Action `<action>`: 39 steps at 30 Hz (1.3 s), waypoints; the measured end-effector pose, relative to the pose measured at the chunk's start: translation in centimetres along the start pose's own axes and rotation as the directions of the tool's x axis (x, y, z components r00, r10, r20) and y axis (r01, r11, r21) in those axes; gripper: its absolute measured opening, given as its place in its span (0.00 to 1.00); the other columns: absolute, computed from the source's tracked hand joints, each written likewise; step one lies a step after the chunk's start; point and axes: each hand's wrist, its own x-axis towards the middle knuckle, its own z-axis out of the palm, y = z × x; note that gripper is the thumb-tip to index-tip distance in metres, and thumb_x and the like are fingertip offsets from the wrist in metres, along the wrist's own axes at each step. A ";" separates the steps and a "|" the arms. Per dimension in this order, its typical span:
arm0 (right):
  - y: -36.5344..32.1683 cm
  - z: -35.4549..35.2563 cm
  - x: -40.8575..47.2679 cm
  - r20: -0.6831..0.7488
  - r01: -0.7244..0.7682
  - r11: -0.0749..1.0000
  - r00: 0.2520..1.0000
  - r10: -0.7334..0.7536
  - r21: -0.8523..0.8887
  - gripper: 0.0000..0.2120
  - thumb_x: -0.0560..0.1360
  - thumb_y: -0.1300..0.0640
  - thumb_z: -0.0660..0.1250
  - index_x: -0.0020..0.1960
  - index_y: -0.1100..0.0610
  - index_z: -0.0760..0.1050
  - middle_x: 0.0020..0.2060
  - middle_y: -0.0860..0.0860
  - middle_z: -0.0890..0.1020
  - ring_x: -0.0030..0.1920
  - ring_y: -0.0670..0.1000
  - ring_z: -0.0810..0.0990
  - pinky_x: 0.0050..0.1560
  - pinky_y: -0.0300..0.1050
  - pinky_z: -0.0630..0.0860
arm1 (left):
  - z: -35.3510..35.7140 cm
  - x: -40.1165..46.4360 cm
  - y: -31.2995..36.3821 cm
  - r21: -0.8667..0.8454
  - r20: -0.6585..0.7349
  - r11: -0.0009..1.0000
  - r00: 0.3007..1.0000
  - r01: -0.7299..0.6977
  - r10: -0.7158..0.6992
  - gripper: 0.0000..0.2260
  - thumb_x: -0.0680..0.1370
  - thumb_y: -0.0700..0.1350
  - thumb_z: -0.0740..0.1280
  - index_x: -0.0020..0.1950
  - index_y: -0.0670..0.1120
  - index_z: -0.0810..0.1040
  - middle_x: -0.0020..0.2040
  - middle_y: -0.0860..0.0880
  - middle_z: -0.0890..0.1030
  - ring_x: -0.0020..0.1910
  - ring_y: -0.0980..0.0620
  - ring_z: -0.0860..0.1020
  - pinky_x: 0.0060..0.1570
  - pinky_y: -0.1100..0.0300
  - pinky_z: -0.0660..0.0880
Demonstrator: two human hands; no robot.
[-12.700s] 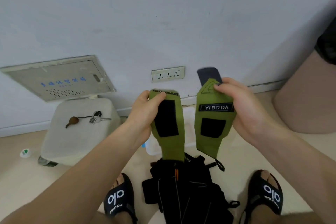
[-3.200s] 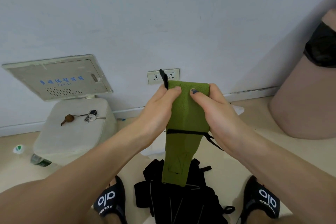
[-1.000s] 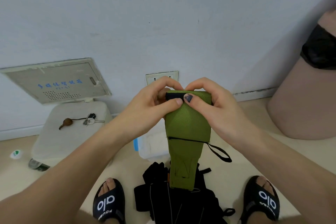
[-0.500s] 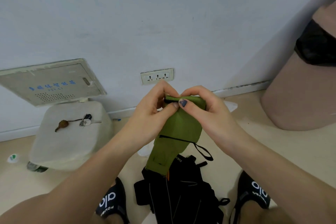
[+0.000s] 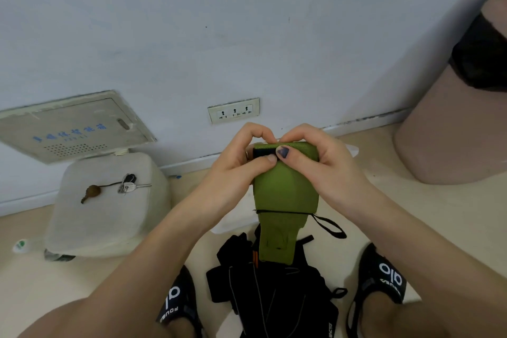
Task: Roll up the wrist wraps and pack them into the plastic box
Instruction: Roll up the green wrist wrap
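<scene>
Since half a second ago the green wrist wrap [image 5: 285,189] has swung back to hang straight. Left hand [image 5: 236,170] and right hand [image 5: 326,167] pinch its rolled top, below the wall socket [image 5: 233,110].

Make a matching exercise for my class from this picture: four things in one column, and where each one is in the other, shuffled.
Things:
1. green wrist wrap
2. keys
3. black bag
4. wall socket

Places:
a. on the floor between the sandalled feet
b. on the white stool
c. held in both hands
d. on the wall, above the hands

Pairs: 1-c, 2-b, 3-a, 4-d
</scene>
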 end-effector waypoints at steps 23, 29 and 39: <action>-0.3 1.0 1.5 -0.005 -0.143 0.955 0.989 0.149 0.260 0.08 0.78 0.65 0.72 0.46 0.53 0.80 0.43 0.58 0.82 0.46 0.50 0.82 0.50 0.45 0.79 | -0.7 1.4 -0.4 -0.045 -0.126 0.998 0.991 -0.040 0.034 0.12 0.78 0.32 0.66 0.43 0.49 0.79 0.43 0.51 0.82 0.43 0.52 0.80 0.41 0.61 0.76; -0.1 1.0 1.6 -0.040 -0.013 0.989 0.999 0.019 0.146 0.05 0.79 0.67 0.71 0.50 0.59 0.79 0.43 0.55 0.85 0.45 0.51 0.83 0.47 0.45 0.81 | -1.1 1.6 0.0 -0.179 -0.051 0.979 0.993 0.093 -0.103 0.09 0.74 0.41 0.64 0.51 0.49 0.78 0.50 0.39 0.77 0.46 0.45 0.76 0.44 0.57 0.76; -0.3 0.1 1.6 -0.024 -0.085 0.987 0.996 0.090 0.137 0.12 0.77 0.60 0.75 0.57 0.50 0.80 0.45 0.56 0.84 0.47 0.54 0.84 0.51 0.49 0.82 | -1.6 1.5 0.2 -0.026 -0.018 0.999 1.000 -0.020 0.019 0.08 0.79 0.41 0.65 0.56 0.47 0.78 0.46 0.46 0.82 0.46 0.49 0.81 0.49 0.56 0.79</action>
